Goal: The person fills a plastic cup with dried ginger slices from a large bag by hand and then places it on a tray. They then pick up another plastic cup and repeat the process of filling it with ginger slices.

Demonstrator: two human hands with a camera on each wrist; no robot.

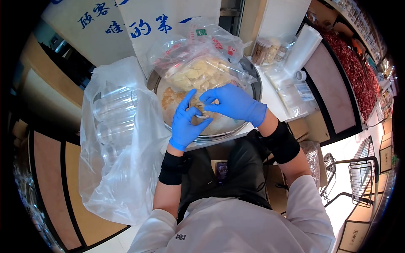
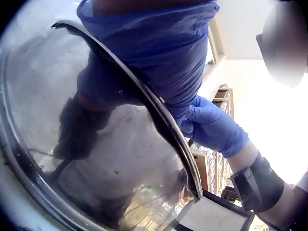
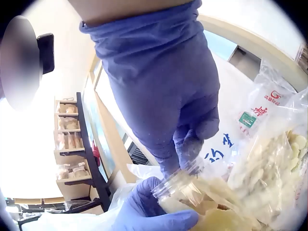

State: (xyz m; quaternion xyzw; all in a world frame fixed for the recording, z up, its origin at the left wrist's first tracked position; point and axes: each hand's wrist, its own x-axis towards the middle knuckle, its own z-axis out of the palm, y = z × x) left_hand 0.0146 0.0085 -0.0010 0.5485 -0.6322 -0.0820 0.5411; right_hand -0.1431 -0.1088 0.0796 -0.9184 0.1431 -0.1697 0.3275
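Observation:
My blue-gloved left hand (image 1: 185, 124) holds a clear plastic jar (image 3: 168, 190) over a wide metal basin (image 1: 228, 135), its thumb and fingers round the jar. Pale dried slices fill the right wrist view just beyond the jar, partly seen through its wall. My gloved right hand (image 1: 236, 102) comes in from the other side, fingers bent down to the jar's mouth; I cannot tell whether they pinch a slice. Behind both hands, a transparent bag with red print holds many pale yellow slices (image 1: 200, 71) in the basin. Brownish bits (image 1: 168, 98) lie on the basin's left side.
Left of the basin stands a large clear plastic bag (image 1: 145, 177) with several empty jars (image 1: 114, 107). To the right are filled jars (image 1: 262, 50), a white plastic roll (image 1: 304, 47) and flat clear bags (image 1: 291, 95). A wire shopping cart (image 1: 363, 173) stands farther right.

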